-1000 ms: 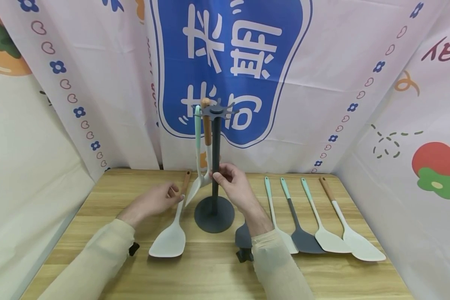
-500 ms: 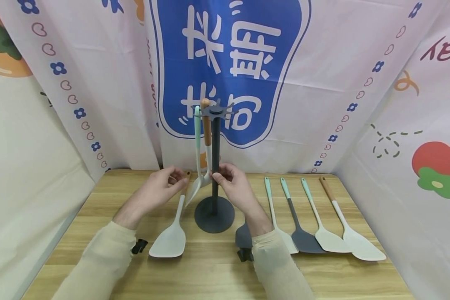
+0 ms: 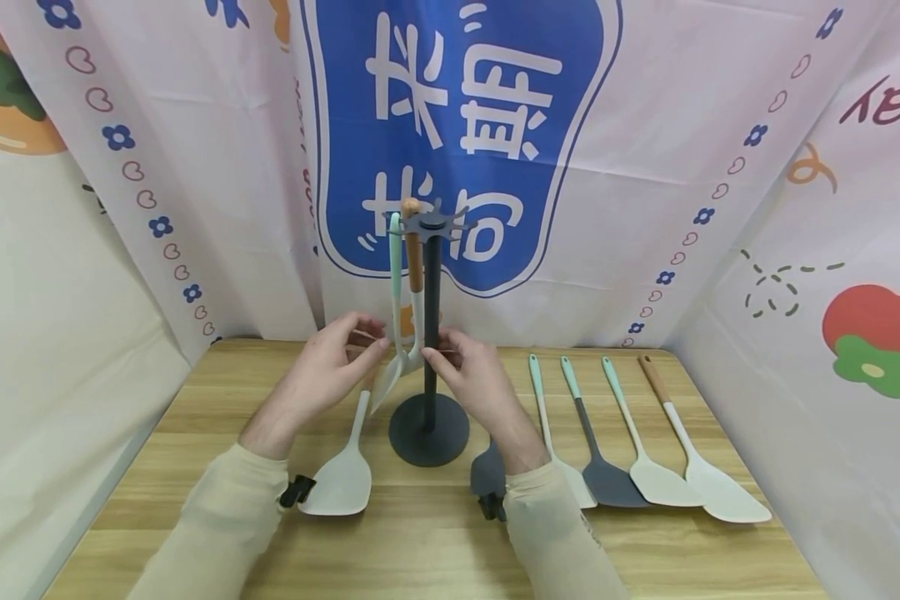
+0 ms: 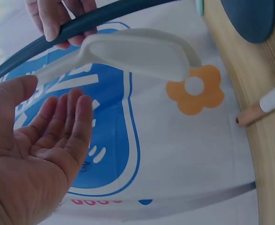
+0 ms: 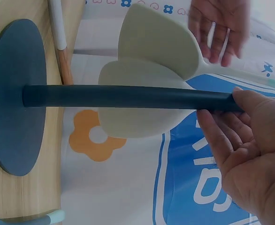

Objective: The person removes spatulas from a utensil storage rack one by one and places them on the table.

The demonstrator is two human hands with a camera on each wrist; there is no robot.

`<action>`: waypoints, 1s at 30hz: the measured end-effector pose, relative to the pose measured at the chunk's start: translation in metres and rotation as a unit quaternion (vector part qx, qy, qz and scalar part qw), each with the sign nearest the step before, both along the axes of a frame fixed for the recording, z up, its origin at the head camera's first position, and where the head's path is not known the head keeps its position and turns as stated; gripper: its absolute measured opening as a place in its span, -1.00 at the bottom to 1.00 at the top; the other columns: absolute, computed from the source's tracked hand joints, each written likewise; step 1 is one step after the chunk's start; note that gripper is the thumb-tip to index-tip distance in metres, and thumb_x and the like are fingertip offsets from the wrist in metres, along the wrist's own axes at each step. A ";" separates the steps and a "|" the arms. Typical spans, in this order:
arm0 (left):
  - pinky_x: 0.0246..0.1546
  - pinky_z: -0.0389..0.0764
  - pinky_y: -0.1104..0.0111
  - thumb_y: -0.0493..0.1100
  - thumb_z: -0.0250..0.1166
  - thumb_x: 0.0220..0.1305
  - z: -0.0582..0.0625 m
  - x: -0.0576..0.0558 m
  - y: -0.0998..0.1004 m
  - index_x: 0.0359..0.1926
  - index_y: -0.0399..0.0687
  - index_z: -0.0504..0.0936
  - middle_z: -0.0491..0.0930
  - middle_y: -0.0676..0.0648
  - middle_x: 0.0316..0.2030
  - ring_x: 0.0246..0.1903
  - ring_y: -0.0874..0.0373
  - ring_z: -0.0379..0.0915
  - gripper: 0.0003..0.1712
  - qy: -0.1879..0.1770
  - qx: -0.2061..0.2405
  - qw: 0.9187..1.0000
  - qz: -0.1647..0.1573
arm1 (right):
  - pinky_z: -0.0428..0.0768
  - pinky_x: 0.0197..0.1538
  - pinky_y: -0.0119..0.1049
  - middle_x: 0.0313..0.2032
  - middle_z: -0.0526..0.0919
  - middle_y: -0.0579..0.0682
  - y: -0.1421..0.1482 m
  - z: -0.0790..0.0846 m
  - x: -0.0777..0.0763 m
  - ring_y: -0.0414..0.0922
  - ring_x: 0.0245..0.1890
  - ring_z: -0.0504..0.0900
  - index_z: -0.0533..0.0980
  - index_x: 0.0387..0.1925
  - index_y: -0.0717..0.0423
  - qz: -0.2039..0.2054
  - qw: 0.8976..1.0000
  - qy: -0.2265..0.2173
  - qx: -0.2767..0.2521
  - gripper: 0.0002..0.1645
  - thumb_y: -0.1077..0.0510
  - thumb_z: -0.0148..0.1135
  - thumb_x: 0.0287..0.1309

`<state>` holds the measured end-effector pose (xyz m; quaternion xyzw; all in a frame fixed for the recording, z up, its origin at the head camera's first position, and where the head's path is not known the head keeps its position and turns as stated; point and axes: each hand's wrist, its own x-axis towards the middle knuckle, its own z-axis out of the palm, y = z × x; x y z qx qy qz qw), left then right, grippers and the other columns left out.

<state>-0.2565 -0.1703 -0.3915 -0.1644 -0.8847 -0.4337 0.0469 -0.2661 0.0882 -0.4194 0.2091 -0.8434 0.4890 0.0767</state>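
A dark utensil stand (image 3: 432, 292) with a round base and hooked top stands mid-table. My right hand (image 3: 480, 383) pinches its pole (image 5: 128, 97) between thumb and fingers. From the hooks hang a mint-handled spatula (image 3: 396, 258) with a pale head and a wooden-handled utensil (image 3: 415, 258), also pale-headed. Close left of their shafts is my left hand (image 3: 330, 367), fingers loosely bent and palm empty in the left wrist view. Its thumb tip lies near a pale shaft; I cannot tell whether they touch. A white spatula (image 3: 341, 479) lies below my left hand.
Right of the stand several spatulas lie in a row, among them a dark-headed one (image 3: 611, 482) and a wooden-handled one (image 3: 720, 487). Another dark head (image 3: 487, 472) is partly hidden by my right wrist. A printed cloth (image 3: 607, 217) hangs behind the table (image 3: 435, 550).
My left hand has moved up and right, from over the lying white spatula's handle to beside the hanging utensils. My right hand stays on the pole, and the stand has not moved.
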 end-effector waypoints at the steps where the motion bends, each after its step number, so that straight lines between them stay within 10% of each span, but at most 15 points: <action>1: 0.50 0.80 -0.18 0.02 0.30 0.82 0.001 0.000 0.002 0.53 -0.21 0.57 0.70 -0.29 0.38 0.40 -0.25 0.74 -0.47 0.005 0.010 1.000 0.001 | 0.93 0.33 0.03 0.20 0.93 0.20 0.000 0.001 0.001 0.14 0.20 0.97 0.72 0.35 0.19 -0.001 1.000 0.001 0.003 -0.61 0.08 0.41 0.71; 15: 0.67 0.64 -0.21 -0.08 0.38 0.77 0.006 0.000 0.021 0.59 -0.24 0.51 0.60 -0.33 0.47 0.55 -0.31 0.62 -0.41 0.020 0.096 0.995 -0.005 | 0.94 0.30 0.04 0.22 0.93 0.22 -0.004 0.003 0.005 0.16 0.21 0.97 0.71 0.33 0.19 -0.010 1.000 0.014 0.018 -0.65 0.11 0.39 0.72; 30: 0.64 0.66 -0.19 -0.10 0.33 0.79 0.003 -0.006 0.030 0.59 -0.27 0.52 0.71 -0.35 0.39 0.48 -0.29 0.68 -0.45 0.017 0.090 0.996 -0.008 | 0.93 0.32 0.10 0.28 0.90 0.25 -0.010 0.001 0.007 0.19 0.27 0.94 0.66 0.41 0.22 -0.035 0.999 -0.002 0.036 -0.58 0.05 0.29 0.80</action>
